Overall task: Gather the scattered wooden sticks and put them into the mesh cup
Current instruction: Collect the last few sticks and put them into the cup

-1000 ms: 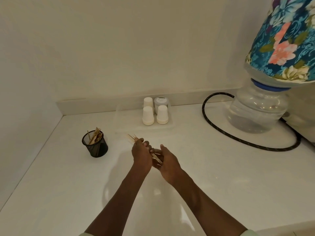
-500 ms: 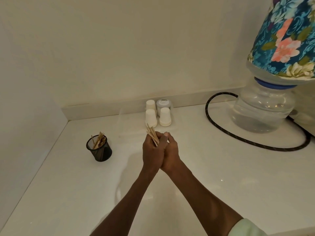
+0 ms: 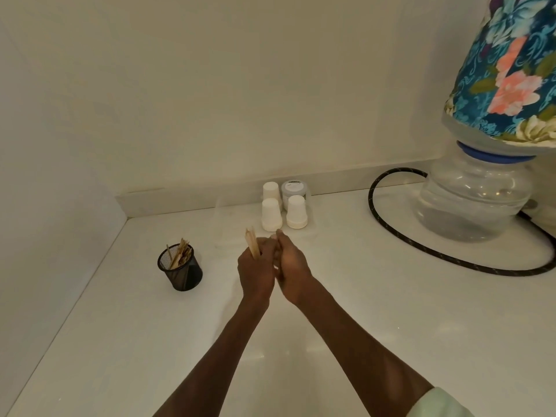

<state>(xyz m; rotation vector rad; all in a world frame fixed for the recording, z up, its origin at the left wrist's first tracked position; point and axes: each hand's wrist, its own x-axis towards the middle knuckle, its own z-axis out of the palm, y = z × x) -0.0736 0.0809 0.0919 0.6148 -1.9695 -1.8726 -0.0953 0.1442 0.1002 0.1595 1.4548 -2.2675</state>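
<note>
A bundle of thin wooden sticks (image 3: 251, 242) stands nearly upright in my left hand (image 3: 255, 270), which is closed around its lower part; the tips poke out above the fist. My right hand (image 3: 290, 263) rests against the left one, fingers loosely curled, and I cannot tell whether it touches the sticks. The black mesh cup (image 3: 180, 270) stands on the white counter to the left of my hands, a short way off, with several sticks leaning inside it.
Three upturned white paper cups (image 3: 272, 214) and a small lidded jar (image 3: 292, 188) stand just behind my hands near the back wall. A black hose (image 3: 391, 230) loops on the counter at the right, beside a water bottle (image 3: 469, 200) with a floral cover. A wall borders the counter on the left.
The sticks have gone from lying slanted across both hands to standing upright in my left fist. My right hand has loosened and eased slightly away to the right.
</note>
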